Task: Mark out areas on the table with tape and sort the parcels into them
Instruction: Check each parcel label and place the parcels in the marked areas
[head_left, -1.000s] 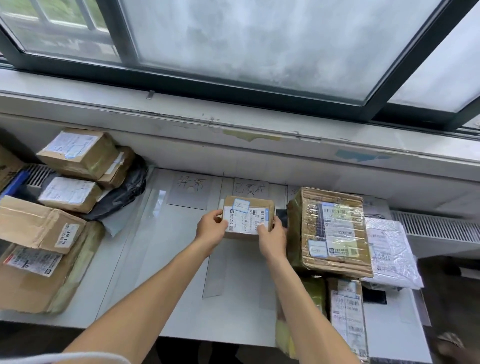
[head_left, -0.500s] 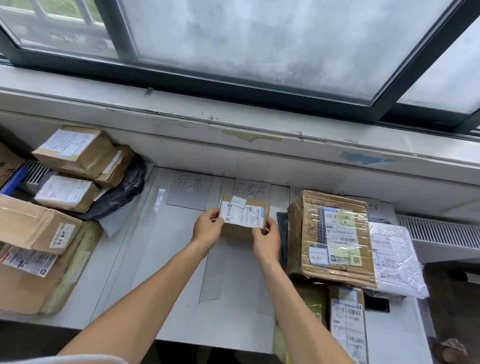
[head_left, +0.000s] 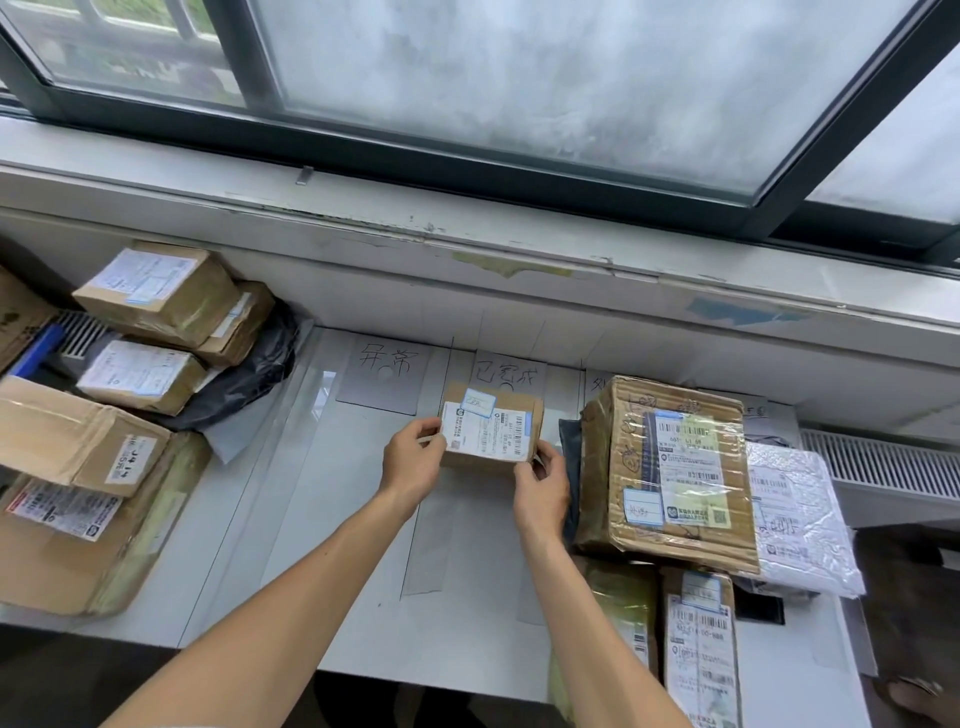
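Parcel (head_left: 491, 436) | gripped by left hand (head_left: 413, 462), right hand (head_left: 540, 488) | at table (head_left: 467, 582)

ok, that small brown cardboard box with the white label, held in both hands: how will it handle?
Probably light: the left hand and right hand pinch the small brown cardboard box at its ends. Likely stiff: edges look square, uncrushed. Flat faces, so it should not roll.

Your bare forearms stretch forward over the near edge of the table and converge toward its middle. Your left hand (head_left: 413, 462) grips the left end of the small parcel (head_left: 493, 431), while your right hand (head_left: 540, 486) pinches its near right corner, fingers curled.
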